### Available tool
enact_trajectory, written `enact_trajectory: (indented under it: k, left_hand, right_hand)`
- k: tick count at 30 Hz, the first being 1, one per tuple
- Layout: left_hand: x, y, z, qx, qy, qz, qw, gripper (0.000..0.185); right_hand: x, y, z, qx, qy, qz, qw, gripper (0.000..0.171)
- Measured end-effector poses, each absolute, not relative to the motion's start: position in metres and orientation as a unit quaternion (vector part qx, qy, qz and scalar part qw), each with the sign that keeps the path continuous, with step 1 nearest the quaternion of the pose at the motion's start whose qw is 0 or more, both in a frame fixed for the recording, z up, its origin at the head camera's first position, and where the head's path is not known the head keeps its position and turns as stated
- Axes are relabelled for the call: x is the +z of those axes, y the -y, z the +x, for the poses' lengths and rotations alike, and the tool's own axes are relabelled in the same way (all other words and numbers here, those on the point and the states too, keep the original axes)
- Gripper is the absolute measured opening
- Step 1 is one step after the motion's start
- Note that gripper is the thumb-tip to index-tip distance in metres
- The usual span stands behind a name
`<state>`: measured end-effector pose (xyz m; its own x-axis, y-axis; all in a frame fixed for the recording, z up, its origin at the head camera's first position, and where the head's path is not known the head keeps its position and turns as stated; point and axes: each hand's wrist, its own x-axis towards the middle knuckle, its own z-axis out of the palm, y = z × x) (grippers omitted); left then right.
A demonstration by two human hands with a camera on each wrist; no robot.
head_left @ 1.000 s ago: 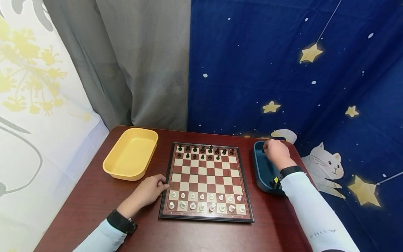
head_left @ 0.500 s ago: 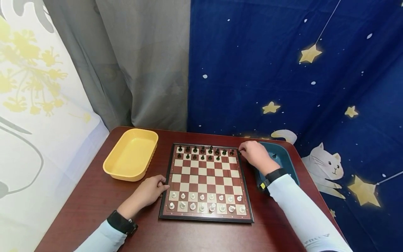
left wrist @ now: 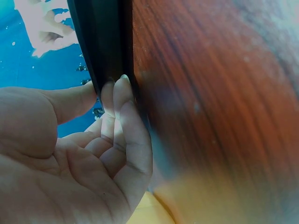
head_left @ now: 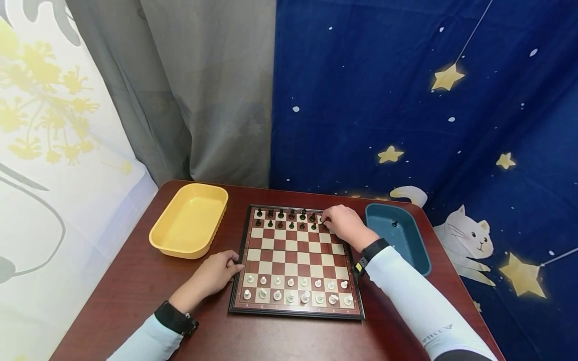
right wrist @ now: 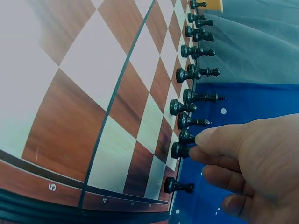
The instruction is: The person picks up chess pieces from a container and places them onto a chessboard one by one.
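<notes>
A checkered chessboard (head_left: 284,257) lies on the table, with white chess pieces (head_left: 304,297) on its near rows and black ones (head_left: 291,215) on its far rows. My left hand (head_left: 214,275) holds the board's left edge, thumb and fingertips on either side of the black rim (left wrist: 105,46). At the far right corner, my right hand (head_left: 345,225) pinches a black pawn (right wrist: 179,150) between thumb and fingers, low over the second row or touching it; I cannot tell which. Near it stand a black rook (right wrist: 176,185) and a piece (right wrist: 186,136) partly hidden by the thumb.
To the right of the board is a blue tray (head_left: 422,245) with one small black piece (head_left: 395,223) visible in it. A yellow tray (head_left: 158,239) stands at the back left. Curtains (head_left: 226,100) hang right behind the table's far edge.
My right hand has come out of the blue tray and moved left to the board's far right corner with a black pawn. The left hand has stayed at the board's edge.
</notes>
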<state>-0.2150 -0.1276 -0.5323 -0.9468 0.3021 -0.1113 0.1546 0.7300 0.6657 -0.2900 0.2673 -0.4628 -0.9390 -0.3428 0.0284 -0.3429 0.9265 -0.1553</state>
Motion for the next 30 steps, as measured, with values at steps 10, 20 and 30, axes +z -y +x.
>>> enact_trajectory:
  k: [10, 20, 30]
  left_hand:
    - [-0.534, 0.128, -0.216, 0.346, -0.924, 0.129, 0.103, 0.024]
    - [-0.535, 0.128, -0.216, 0.349, -0.923, 0.127, 0.105, 0.024]
    - [-0.536, 0.128, -0.217, 0.349, -0.922, 0.125, 0.108, 0.025]
  right_hand:
    - [-0.473, -0.270, -0.292, 0.075, 0.983, 0.167, -0.005, 0.012]
    - [-0.473, -0.270, -0.292, 0.091, 0.984, 0.151, -0.015, 0.017]
    - [-0.460, -0.300, -0.283, 0.134, 0.984, 0.117, 0.024, 0.008]
